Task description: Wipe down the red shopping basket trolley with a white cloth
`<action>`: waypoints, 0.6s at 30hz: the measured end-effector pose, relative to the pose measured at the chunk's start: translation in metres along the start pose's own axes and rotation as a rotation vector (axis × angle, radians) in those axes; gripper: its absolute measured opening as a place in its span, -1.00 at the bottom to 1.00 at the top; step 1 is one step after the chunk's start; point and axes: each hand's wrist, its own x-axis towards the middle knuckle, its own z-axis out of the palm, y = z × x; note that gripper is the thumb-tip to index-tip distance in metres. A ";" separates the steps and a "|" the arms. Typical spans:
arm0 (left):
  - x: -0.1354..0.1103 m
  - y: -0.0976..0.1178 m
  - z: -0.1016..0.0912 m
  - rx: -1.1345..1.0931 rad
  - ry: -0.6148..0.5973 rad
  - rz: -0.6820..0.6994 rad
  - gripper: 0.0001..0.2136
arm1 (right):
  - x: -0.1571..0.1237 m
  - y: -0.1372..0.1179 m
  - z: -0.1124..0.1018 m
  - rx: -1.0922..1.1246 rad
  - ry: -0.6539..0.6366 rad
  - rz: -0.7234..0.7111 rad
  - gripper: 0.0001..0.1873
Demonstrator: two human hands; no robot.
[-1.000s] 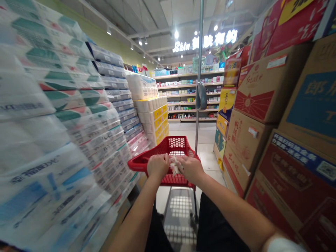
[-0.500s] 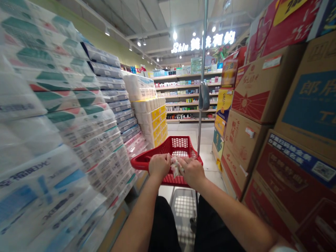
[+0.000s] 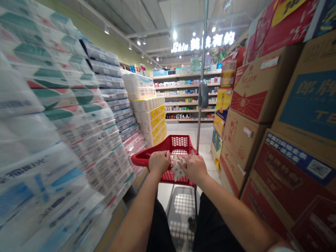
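A red plastic basket [image 3: 178, 143] rides on a trolley in front of me in a shop aisle. My left hand [image 3: 159, 161] is closed round the basket's near rim. My right hand [image 3: 194, 168] is closed on the rim too, and a crumpled white cloth with red marks [image 3: 177, 168] is pinched between the two hands. A metal pole with a grey handle [image 3: 202, 94] rises from the trolley's right side.
Stacked packs of tissue and toilet rolls [image 3: 65, 122] wall the left side. Cardboard cartons [image 3: 262, 105] are piled high on the right. The tiled aisle floor [image 3: 207, 140] runs ahead to shelves of small goods [image 3: 183, 94] under a lit sign.
The trolley and I have rolled a little forward along the aisle. The cloth now hangs lower between my hands. Both hands stay on the basket rim.
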 end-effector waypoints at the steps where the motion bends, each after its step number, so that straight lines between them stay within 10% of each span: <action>1: 0.000 0.000 0.000 0.000 -0.002 0.000 -0.54 | 0.002 -0.004 0.001 -0.029 -0.011 0.016 -0.57; 9: -0.001 -0.009 0.003 -0.008 0.014 -0.012 -0.51 | -0.024 0.008 0.021 0.053 0.201 -0.454 -0.65; 18: 0.001 -0.006 0.005 -0.003 0.032 0.005 -0.55 | 0.006 -0.008 0.013 -0.056 -0.055 -0.147 -0.54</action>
